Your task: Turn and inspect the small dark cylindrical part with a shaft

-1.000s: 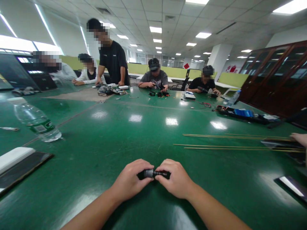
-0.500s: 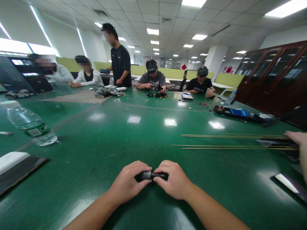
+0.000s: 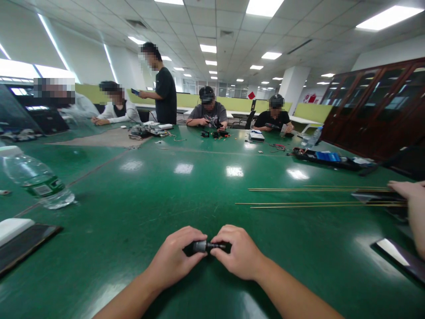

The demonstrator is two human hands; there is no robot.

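Low in the middle of the head view, a small grey-and-black cylindrical piece (image 3: 199,246) lies level between my two hands, just over the green table (image 3: 159,199). My left hand (image 3: 174,257) is closed, thumb and fingers pinching its thicker grey barrel. At the other end, my right hand (image 3: 239,256) pinches the thin, ringed dark shaft (image 3: 217,246) of the same piece. My fingertips nearly meet at the middle. Both outer ends are partly hidden by my hands, and I cannot tell whether it is one part or two joined.
A water bottle (image 3: 43,189) leans at the left, above a white box (image 3: 15,231) on a dark slab (image 3: 36,239). Thin brass-coloured rods (image 3: 299,204) lie at right, beside another person's hand (image 3: 413,199). A phone-like slab (image 3: 398,257) is nearby. Several people are across the table.
My grip on the piece looks much the same, with my hands shifted slightly left in view. The standing person has raised a dark flat object. The view has tilted a little.
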